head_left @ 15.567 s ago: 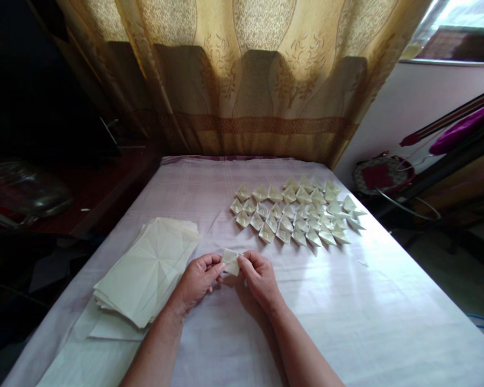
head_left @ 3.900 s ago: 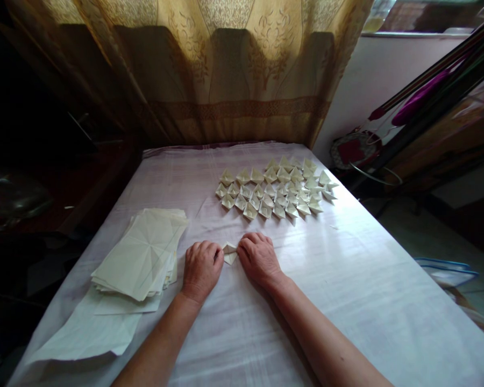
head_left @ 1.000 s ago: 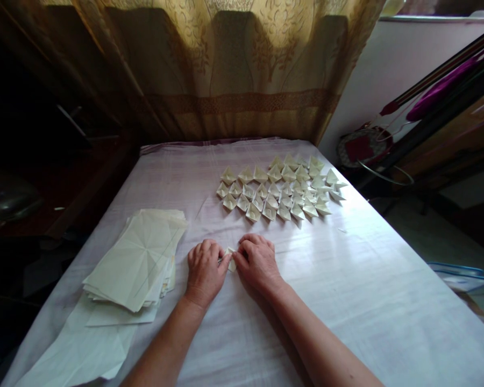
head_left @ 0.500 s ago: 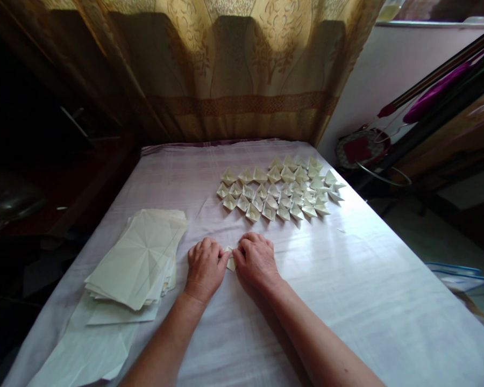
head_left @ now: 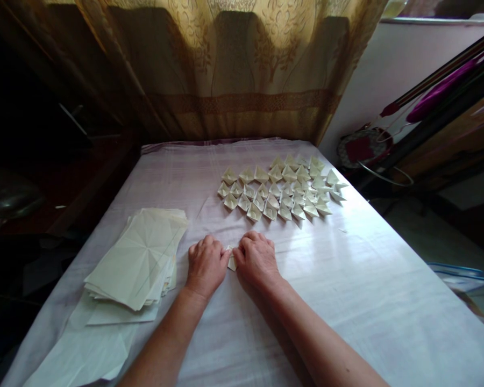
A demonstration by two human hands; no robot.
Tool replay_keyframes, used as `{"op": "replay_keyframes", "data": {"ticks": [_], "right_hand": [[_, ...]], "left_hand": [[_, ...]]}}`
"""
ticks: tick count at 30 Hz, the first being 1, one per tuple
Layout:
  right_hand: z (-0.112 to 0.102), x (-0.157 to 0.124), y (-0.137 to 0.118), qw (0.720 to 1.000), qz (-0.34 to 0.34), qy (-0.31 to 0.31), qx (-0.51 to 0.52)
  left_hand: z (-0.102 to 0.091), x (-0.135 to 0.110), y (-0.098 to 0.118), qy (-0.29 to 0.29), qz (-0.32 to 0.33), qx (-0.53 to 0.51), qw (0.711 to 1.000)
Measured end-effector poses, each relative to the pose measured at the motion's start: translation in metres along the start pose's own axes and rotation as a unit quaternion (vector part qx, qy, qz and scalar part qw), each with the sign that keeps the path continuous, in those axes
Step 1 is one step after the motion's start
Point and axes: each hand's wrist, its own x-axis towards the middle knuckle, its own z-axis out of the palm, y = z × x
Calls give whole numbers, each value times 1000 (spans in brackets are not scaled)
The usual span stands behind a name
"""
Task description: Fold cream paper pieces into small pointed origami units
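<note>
A small piece of folded paper point(head_left: 232, 263) lies on the cloth-covered table, mostly hidden between my hands. My left hand point(head_left: 207, 264) grips its left side with fingers curled. From the right, my right hand point(head_left: 257, 257) closes on the other side, its thumb and fingers pressed together. Beyond them stand several rows of small folded paper boats point(head_left: 271, 201), cream-coloured with pointed tips. To the left of my left hand sits a stack of creased cream paper sheets point(head_left: 139, 258).
More loose sheets point(head_left: 84, 346) lie under the stack, toward the near left edge. A white tablecloth point(head_left: 347, 301) covers the table. Behind it hangs a gold patterned curtain point(head_left: 234, 70). A patterned bag point(head_left: 363, 148) is beside the far right corner. A paper scrap point(head_left: 342, 230) lies at the right.
Hardly anything differs. Both hands keep their hold on the folded paper in nearly the same place, and the view has shifted slightly.
</note>
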Motion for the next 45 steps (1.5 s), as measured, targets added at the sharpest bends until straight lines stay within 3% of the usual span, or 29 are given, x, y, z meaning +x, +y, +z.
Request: {"op": "replay_keyframes", "data": {"ticks": [5, 13, 20, 34, 45], "right_hand": [[4, -4, 4, 999, -7, 30, 37], [6, -4, 10, 994, -17, 42, 96], [5, -2, 8, 995, -9, 42, 89], [12, -6, 1, 996, 5, 51, 71], [4, 1, 22, 991, -39, 34, 122]], "left_hand": [[5, -2, -6, 32, -8, -50, 998], [8, -3, -15, 33, 9, -96, 995], [18, -9, -23, 88, 71, -109, 988], [14, -7, -23, 71, 82, -83, 991], [18, -6, -25, 70, 84, -90, 990]]}}
